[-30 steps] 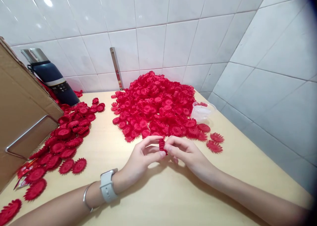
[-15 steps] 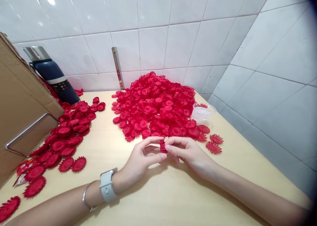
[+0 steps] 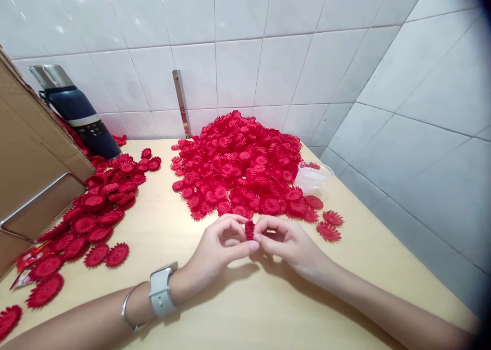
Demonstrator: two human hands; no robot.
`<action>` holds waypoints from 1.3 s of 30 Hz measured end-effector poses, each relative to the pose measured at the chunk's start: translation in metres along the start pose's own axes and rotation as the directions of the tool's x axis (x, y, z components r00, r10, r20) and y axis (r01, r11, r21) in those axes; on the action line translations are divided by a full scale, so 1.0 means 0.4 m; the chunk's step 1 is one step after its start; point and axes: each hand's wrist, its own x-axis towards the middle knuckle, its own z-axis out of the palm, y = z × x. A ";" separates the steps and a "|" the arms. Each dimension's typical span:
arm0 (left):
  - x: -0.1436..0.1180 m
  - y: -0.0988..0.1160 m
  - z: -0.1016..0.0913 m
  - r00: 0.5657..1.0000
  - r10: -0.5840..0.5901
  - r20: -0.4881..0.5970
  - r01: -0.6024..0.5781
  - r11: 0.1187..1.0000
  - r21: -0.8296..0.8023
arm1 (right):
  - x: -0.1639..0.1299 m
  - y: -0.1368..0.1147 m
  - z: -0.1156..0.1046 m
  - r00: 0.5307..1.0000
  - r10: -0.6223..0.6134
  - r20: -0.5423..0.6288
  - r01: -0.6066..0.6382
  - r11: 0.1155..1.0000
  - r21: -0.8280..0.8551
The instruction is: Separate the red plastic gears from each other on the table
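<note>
Between my two hands, a small red toothed felt piece [image 3: 249,231] is held on edge just above the table. My left hand [image 3: 224,241] grips it from the left with thumb and fingertips; a watch and a thin bangle are on that wrist. From the right, my right hand [image 3: 286,241] pinches the same piece, its fingertips close to my left thumb. Just beyond the hands rises a large pile of red toothed felt discs [image 3: 238,160]. Fingers partly hide the held piece.
At left, more red discs [image 3: 92,222] lie along a cardboard box [image 3: 34,150] with a metal wire frame [image 3: 38,199]. A dark blue flask [image 3: 82,114] leans behind them. A clear plastic bowl [image 3: 312,178] stands right of the pile, near loose discs [image 3: 329,231]. Tiled walls border the table.
My fingers have shifted slightly around the red piece, which is turned a little and still held between both hands. The view has moved slightly.
</note>
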 end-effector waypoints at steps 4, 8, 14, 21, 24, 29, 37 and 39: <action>0.004 -0.002 -0.005 0.999 0.025 -0.027 -0.021 0.991 0.131 | 0.007 0.003 -0.013 0.999 0.044 0.021 -0.044 0.999 -0.009; 0.004 -0.003 -0.007 0.996 0.054 -0.067 -0.041 0.983 0.181 | 0.017 0.004 -0.032 0.991 0.124 0.058 -0.124 0.992 -0.001; 0.006 -0.006 -0.007 0.994 0.053 -0.093 -0.032 0.977 0.213 | 0.009 -0.008 -0.023 0.989 0.119 0.085 -0.109 0.988 -0.113; 0.007 -0.007 -0.010 0.996 0.087 -0.036 -0.069 0.934 0.349 | 0.005 -0.021 -0.025 0.986 0.097 0.138 -0.078 0.987 -0.137; 0.006 -0.007 -0.006 0.997 0.076 -0.028 -0.058 0.914 0.400 | 0.015 -0.018 -0.048 0.963 0.124 0.239 -0.114 0.992 -0.052; -0.004 -0.003 -0.002 0.988 0.135 0.077 -0.155 0.836 0.526 | 0.031 0.001 -0.085 0.904 0.175 0.391 -0.209 0.977 0.045; -0.008 0.009 -0.001 0.992 0.109 0.056 -0.121 0.797 0.592 | 0.050 0.039 -0.129 0.908 0.109 0.405 -0.162 0.982 0.097; -0.007 0.010 0.001 0.995 0.098 0.029 -0.096 0.805 0.586 | 0.047 0.041 -0.131 0.907 0.104 0.408 -0.159 0.982 0.104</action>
